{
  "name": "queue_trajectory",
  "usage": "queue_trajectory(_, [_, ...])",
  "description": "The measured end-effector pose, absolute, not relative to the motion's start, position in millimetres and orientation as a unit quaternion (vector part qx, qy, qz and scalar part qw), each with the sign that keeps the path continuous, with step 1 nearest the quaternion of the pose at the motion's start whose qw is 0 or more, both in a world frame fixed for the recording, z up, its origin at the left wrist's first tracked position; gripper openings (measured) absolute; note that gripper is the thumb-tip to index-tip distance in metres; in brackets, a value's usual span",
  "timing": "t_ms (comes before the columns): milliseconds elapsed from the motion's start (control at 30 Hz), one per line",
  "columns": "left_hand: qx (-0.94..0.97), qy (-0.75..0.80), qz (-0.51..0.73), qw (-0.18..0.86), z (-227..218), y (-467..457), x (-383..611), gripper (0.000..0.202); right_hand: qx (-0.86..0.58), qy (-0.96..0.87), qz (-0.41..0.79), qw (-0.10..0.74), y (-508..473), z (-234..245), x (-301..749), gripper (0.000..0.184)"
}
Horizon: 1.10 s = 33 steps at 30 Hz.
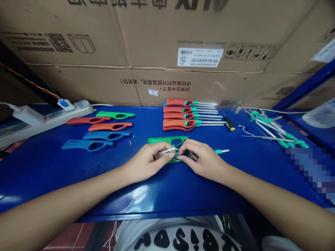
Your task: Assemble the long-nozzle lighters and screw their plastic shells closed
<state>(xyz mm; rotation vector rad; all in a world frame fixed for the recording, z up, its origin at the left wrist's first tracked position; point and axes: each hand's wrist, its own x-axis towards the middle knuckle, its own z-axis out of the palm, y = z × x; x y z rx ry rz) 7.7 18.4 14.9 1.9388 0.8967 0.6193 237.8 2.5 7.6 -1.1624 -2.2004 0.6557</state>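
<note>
A green lighter shell (167, 141) lies on the blue table (78, 174) in front of me. My left hand (146, 162) is closed in a pinch on a clear tube-shaped insert (164, 152) over the shell. My right hand (202, 159) is closed too, its fingertips pressing on the insert and thin wires at the shell's middle. A metal nozzle with a teal collar (222, 151) sticks out to the right past my right hand.
Four assembled orange lighters (183, 115) lie at the back centre. Empty shells in green, red, orange and blue (104, 130) lie at the left. A screwdriver (229, 124), loose nozzle inserts (274, 130), a power strip (44, 120), small screws (130, 142) and cardboard boxes (157, 52) surround them.
</note>
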Motion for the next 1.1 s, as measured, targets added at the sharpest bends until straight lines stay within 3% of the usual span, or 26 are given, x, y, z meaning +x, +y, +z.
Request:
queue_trajectory(333, [0.762, 0.398, 0.286, 0.425, 13.4, 19.2, 9.1, 0.034, -0.43, -0.701, 0.473, 0.316, 21.9, 2.7, 245.9, 0.023])
queue_trajectory(433, [0.766, 0.41, 0.297, 0.396, 15.2, 20.8, 9.2, 0.039, -0.427, -0.702, 0.472, 0.319, 22.8, 3.2, 246.5, 0.026])
queue_trajectory(700, [0.77, 0.38, 0.306, 0.411, 3.9, 22.4, 6.7, 0.026, -0.392, -0.775, 0.357, 0.345, 19.1, 8.1, 245.5, 0.019])
queue_trajectory(900, [0.761, 0.389, 0.309, 0.418, 2.5, 21.9, 8.2, 0.024, -0.407, -0.713, 0.469, 0.324, 16.8, 5.0, 245.7, 0.025])
queue_trajectory(1100, [0.765, 0.393, 0.311, 0.405, 8.0, 21.4, 10.3, 0.021, -0.396, -0.704, 0.481, 0.342, 17.0, 5.0, 244.9, 0.023])
